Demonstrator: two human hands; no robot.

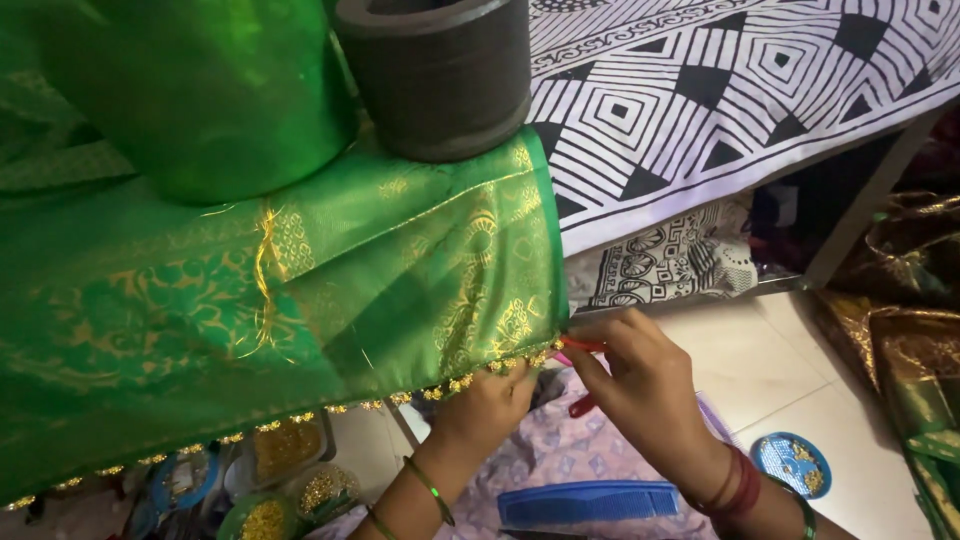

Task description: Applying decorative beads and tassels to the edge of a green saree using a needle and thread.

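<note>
Two hands meet at the lower corner of a green fabric (300, 300) woven with gold patterns, which drapes over the counter edge and hangs toward the floor. The right hand (650, 385) has its fingers (600, 345) pinched on a thin red tool (583, 345) right at the corner of the cloth; a second bit of red shows just below these fingers, near the palm. The left hand (490, 405) sits just beside it, its fingers curled up under the hem and touching the beaded gold edging (470, 380) that runs along the fabric's lower border; whether they grip the hem or only steady it cannot be told.

Above the fingers, a dark cylindrical weight (440, 75) stands on the fabric, and a rolled mass of the same green cloth lies beside it. Up and to the right of the fingers spreads a black-and-white patterned cloth (740, 90).

Below the wrists lies a blue comb (590, 500) on a pale purple printed cloth (580, 450). To the left of the fingers, under the hem, several small containers of gold beads (285, 445) stand close together. To the right, well apart on the tiled floor, rests a round blue lid (792, 465) with a few beads.
</note>
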